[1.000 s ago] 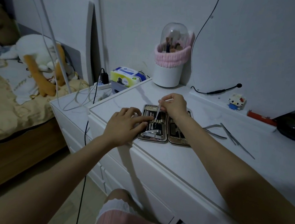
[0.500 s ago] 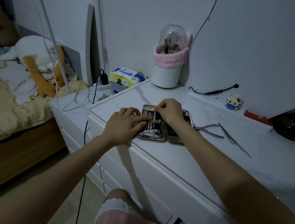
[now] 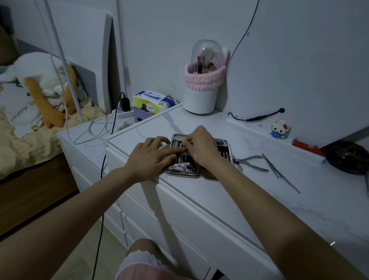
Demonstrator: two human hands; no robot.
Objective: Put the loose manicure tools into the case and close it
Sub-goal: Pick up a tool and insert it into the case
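While the open silver metal manicure case [image 3: 196, 160] lies flat near the front edge of the white worktop [image 3: 273, 202], both hands work over its left half. A second ago the right hand [image 3: 200, 147] held a thin tool upright above the slots; now that tool is lowered into the row, and the fingers curl down and pinch at the slim metal tools [image 3: 181, 149] seated there, though which one they pinch I cannot tell. The left hand [image 3: 150, 157] stays where it was, fingers straight and spread, pressing on the case's left half beside the other hand. Silver cuticle nippers [image 3: 249, 161] lie loose on the worktop just right of the case, and long thin metal tweezers [image 3: 279, 172] lie further right, both unmoved. Behind stand a white brush holder with a clear dome and pink band [image 3: 204, 77] and a small block figure [image 3: 279, 128].
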